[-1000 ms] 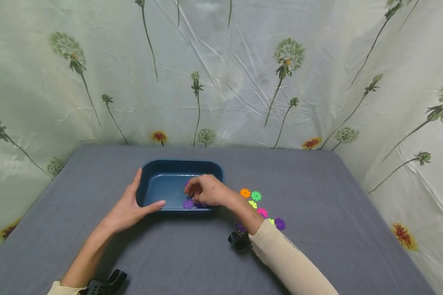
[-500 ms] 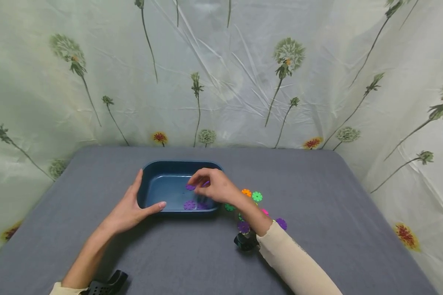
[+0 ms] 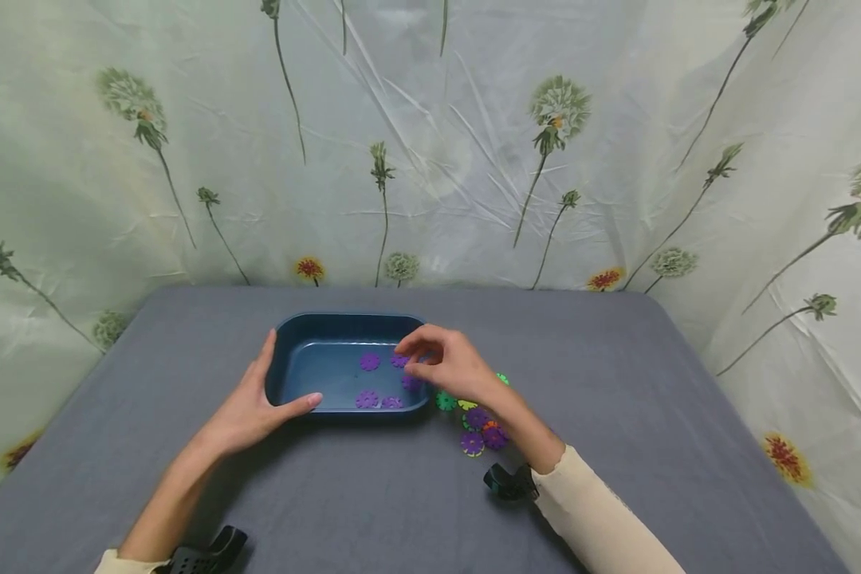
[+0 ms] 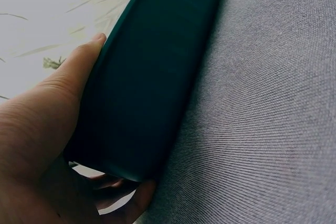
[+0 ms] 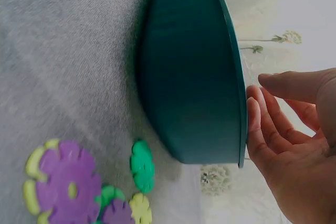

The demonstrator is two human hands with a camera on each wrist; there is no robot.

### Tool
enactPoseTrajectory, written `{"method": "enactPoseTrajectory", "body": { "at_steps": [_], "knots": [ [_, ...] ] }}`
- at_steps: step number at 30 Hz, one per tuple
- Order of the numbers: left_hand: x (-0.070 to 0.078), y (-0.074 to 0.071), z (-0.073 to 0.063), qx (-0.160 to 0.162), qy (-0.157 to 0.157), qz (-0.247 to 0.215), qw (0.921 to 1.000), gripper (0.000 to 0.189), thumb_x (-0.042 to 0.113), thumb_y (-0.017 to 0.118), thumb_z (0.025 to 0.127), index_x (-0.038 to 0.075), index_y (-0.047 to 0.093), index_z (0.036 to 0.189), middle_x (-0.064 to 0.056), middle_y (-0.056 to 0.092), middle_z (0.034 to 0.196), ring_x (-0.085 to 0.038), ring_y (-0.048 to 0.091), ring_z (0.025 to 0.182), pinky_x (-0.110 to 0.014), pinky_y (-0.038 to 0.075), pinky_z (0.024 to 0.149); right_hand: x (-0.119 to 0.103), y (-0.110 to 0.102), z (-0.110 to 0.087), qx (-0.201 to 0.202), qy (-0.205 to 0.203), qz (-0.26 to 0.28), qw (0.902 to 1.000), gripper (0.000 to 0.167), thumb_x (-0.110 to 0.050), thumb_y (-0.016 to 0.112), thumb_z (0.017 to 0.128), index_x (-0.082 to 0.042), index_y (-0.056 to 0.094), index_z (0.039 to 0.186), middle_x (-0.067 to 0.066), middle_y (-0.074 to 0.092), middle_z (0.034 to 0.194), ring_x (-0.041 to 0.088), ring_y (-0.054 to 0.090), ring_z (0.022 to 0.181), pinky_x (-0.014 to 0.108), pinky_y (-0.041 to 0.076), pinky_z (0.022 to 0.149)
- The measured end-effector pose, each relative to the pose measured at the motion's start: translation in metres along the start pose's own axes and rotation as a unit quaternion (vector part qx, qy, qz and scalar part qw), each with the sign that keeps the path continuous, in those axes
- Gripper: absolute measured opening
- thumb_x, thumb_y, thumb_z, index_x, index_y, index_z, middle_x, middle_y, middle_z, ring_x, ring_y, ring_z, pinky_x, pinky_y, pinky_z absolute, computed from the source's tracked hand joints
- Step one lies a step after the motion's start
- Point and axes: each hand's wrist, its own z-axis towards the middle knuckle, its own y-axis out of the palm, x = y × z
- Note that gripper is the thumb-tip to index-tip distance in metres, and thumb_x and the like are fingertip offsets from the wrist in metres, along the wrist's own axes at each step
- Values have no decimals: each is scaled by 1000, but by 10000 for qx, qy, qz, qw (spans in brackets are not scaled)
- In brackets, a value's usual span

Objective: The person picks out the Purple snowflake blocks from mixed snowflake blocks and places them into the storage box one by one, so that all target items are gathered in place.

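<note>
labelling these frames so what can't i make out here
Head view: loose discs, partly hidden by the right forearm.
Head view: purple discs at the right end of the tray, partly covered by the right hand.
Left wrist view: the tray's inside, hidden by its outer wall.
Right wrist view: small purple disc, cut off by the bottom edge.

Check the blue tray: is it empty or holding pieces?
Not empty: the tray holds several purple discs, visible on its floor in the head view.

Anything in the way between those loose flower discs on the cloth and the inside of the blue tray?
Yes: the tray wall rises between the loose discs and the inside, and the right hand hovers over the tray's right end. Nothing else visible blocks.
</note>
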Motion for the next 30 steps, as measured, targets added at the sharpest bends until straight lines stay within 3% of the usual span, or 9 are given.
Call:
{"method": "enactPoseTrajectory", "body": {
  "at_steps": [8,15,23,30],
  "knots": [
    [-2,0,1,34,-35,43,10000,130,56,78,88,21,-20,166,-29,0,174,-60,17,154,-80,28,113,5,-10,-17,289,9,105,9995,21,-5,71,97,-8,73,118,20,69,122,20,68,102,36,59,86],
    [0,1,2,40,-32,86,9999,130,56,78,87,20,-19,166,-31,2,173,-60,18,154,-80,29,113,16,-24,-32,497,149,-22,9986,22,-6,72,97,-3,73,119,21,70,119,24,69,104,41,60,88],
    [0,2,0,7,-3,81,10000,130,56,78,88,20,-19,166,-32,2,173,-60,19,153,-80,30,112,30,-41,-50,582,437,246,9970,22,-5,70,98,0,71,119,28,68,122,41,72,101,44,64,82],
    [0,0,1,29,-47,83,10000,130,57,78,87,21,-20,166,-30,2,173,-59,19,154,-79,30,113,36,-49,-61,662,535,-68,9963,22,-4,71,97,1,72,118,23,71,117,28,71,100,30,62,81]
  ]
}}
